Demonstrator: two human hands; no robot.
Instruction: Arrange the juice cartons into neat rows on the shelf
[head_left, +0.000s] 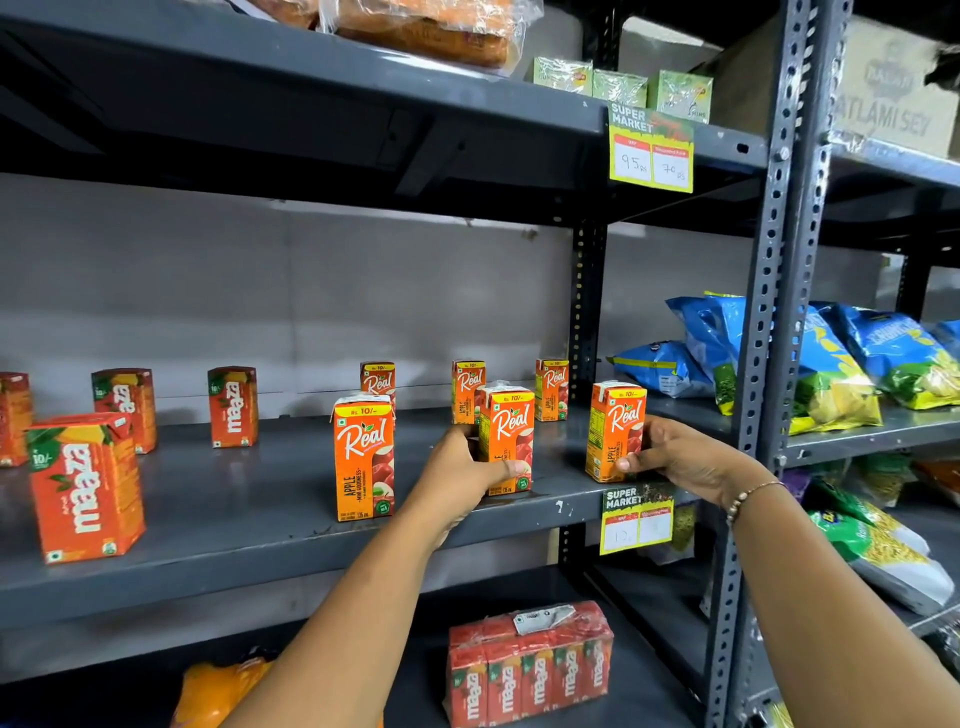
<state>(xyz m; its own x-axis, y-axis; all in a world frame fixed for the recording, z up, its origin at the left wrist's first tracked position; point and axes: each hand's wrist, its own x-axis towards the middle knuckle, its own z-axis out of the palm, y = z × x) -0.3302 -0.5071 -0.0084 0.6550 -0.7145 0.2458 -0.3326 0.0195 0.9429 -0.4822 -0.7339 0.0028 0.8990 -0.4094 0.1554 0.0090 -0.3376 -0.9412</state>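
Note:
On the grey metal shelf (260, 499), small orange Real apple cartons stand upright in two loose rows. My left hand (465, 475) grips the middle front Real carton (508, 426) from its left side. My right hand (680, 454) holds the right front Real carton (615, 426) near the shelf's front edge. A third front Real carton (363, 457) stands free to the left. Three more Real cartons (467, 389) stand at the back. Orange Maaza cartons (83, 488) stand spread out on the left part of the shelf.
A grey perforated upright (769, 312) stands just right of my right hand. Blue and yellow snack bags (831, 358) lie on the neighbouring shelf. A yellow price tag (636, 519) hangs on the shelf's front edge. A wrapped Maaza multipack (527, 665) lies on the shelf below.

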